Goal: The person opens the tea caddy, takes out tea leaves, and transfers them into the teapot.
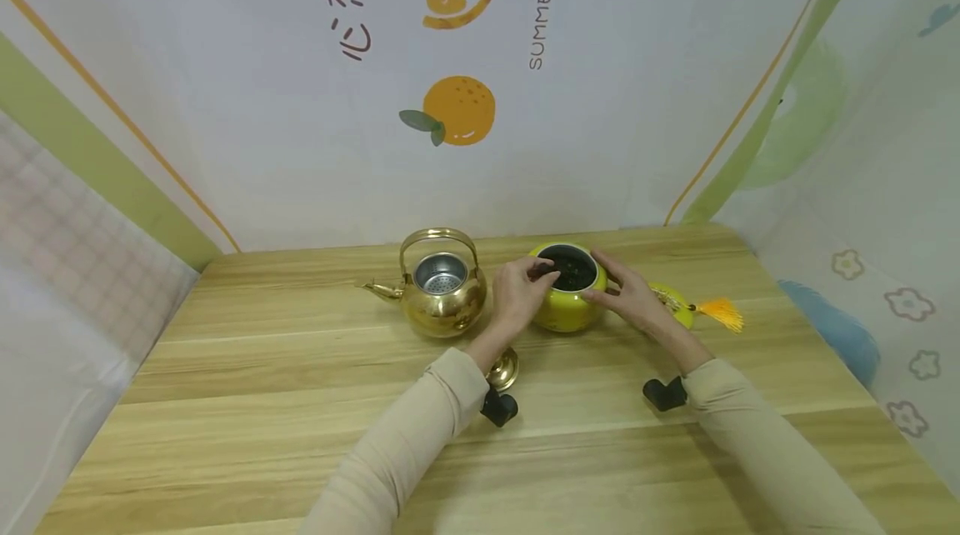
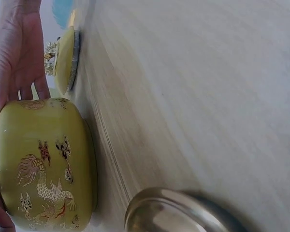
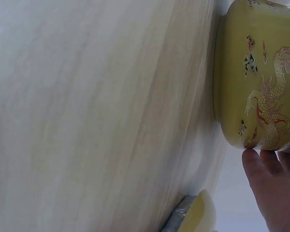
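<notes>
A round yellow jar [image 1: 566, 312] with a dragon design stands without its lid; dark leaf-like stuff with green flecks [image 1: 576, 270] lies inside. At its mouth my left hand [image 1: 517, 293] pinches a small dark tool [image 1: 540, 270], whose exact kind is hidden by the fingers. My right hand [image 1: 633, 297] holds the jar's right side, thumb at the front and fingers farther back. The right wrist view shows its fingertips [image 3: 253, 162] against the wall. Left of the jar stands a gold teapot [image 1: 446, 314], lidless, with a perforated metal strainer [image 1: 441, 272] in its opening.
A gold lid [image 1: 506, 370] lies beside my left forearm. Behind my right hand lies a yellow lid [image 1: 675, 303] with an orange tassel [image 1: 720, 314]. The wooden table [image 1: 247, 402] meets a printed cloth [image 1: 585, 177] at the back.
</notes>
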Motion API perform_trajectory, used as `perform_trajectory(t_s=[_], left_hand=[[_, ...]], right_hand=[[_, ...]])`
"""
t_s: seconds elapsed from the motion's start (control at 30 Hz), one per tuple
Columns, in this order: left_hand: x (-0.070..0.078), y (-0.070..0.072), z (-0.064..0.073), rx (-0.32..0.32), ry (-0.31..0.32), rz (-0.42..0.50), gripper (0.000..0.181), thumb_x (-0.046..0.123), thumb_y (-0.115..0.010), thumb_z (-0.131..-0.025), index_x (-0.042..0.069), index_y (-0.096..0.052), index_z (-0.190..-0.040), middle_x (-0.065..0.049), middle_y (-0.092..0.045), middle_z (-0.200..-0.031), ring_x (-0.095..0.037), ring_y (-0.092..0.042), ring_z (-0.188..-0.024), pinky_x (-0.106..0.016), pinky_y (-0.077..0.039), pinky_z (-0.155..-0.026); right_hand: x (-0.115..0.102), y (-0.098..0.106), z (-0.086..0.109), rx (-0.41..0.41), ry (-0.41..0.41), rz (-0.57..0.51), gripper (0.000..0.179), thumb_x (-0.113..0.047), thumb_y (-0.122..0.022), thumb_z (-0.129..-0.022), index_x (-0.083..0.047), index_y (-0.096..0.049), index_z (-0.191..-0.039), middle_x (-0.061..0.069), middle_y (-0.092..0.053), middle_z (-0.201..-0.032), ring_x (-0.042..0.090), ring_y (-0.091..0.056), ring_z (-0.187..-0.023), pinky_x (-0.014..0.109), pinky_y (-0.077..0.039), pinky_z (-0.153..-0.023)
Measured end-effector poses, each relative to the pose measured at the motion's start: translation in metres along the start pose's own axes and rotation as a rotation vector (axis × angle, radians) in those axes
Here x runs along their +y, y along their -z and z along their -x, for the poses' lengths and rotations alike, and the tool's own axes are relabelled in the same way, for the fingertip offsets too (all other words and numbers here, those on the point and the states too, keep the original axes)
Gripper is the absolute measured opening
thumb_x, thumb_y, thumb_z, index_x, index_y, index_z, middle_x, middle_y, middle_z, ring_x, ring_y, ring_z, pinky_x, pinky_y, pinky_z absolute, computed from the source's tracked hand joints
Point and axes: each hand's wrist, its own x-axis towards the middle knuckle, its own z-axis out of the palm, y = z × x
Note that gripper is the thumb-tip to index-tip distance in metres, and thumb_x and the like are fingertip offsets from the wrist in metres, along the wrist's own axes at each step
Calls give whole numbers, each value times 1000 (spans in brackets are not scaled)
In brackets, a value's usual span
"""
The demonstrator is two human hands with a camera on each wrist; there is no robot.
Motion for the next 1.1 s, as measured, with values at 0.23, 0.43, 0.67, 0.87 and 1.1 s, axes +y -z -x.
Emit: perform_trajectory(t_s=[0.23,0.43,0.67,0.87,1.1], left_hand=[[-2,-2,1,26,122,165,16,13,-74,-81,3,-74,-93,-10,-73,-88,-19,-70,-81,-19,-53,-64],[-2,0,4,55,156,251,15,11,-74,-81,2,-73,-92,-11,-73,-93,-21,-70,-86,-22,-56,-70],[0,4,8,78,217,291,15,13,-74,-81,4,-74,-93,-10,-73,-94,-19,-70,-84,-20,-55,-66],[-1,8,13,100,238,348,16,12,-74,-81,2,-73,-94,-11,-73,-93,-21,-70,-85,-20,-55,-67],[-2,13,18,104,280,392,18,13,-74,-81,4,-73,-96,-10,-73,-95,-18,-69,-87,-21,-56,-70]], right_hand=[[-1,-1,1,-2,-2,-14,76,-16,-65,-89,0,-20,-148,21,-15,-155,43,-20,-139,53,-32,-107],[-1,-1,1,0,-5,-17,76,-16,-65,-89,-1,-20,-148,20,-15,-155,42,-19,-139,53,-32,-107],[0,-1,1,3,-15,-29,76,-16,-65,-89,-2,-20,-149,20,-15,-155,42,-18,-140,52,-30,-109],[1,-1,1,-1,-18,-41,76,-16,-65,-90,-2,-19,-149,19,-14,-156,42,-16,-140,52,-29,-110],[-2,0,3,-12,-30,-77,78,-17,-64,-90,-4,-16,-150,17,-12,-157,40,-15,-141,51,-28,-110]])
